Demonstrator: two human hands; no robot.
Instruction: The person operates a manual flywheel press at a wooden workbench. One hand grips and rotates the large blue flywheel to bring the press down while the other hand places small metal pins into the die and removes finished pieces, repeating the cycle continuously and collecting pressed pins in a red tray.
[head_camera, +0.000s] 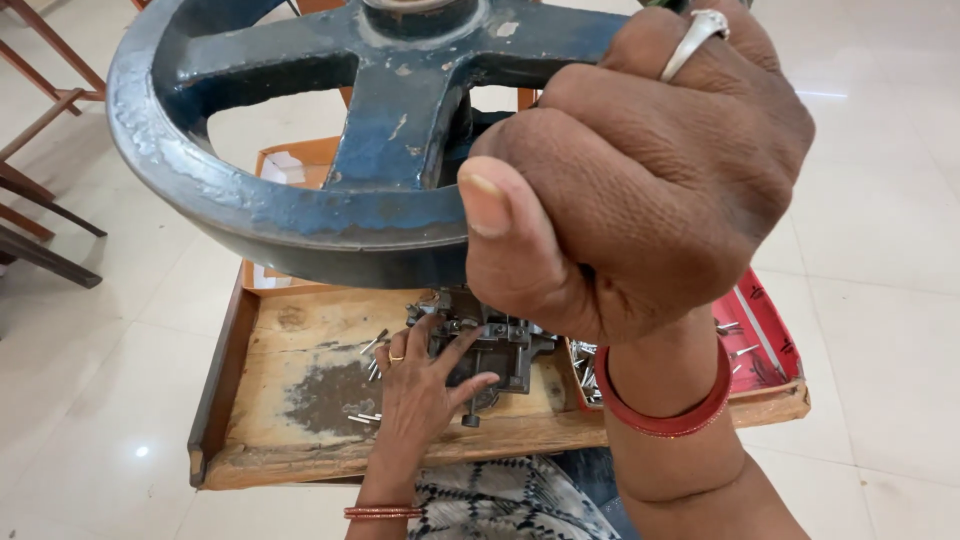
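Note:
My right hand (640, 170) is closed around the rim of a big dark blue iron handwheel (300, 215) that fills the top of the view. It wears a silver ring and a red bangle. Far below, my left hand (425, 385) rests with fingers spread on the grey metal die block of the press (505, 350), on a worn wooden table (300, 410). Small metal pins (372, 345) lie scattered beside that hand.
A red box (770, 335) with several metal pins sits at the table's right end. An orange tray (300, 160) lies behind the wheel. Wooden chair legs (40, 230) stand at the left on the white tiled floor (880, 300).

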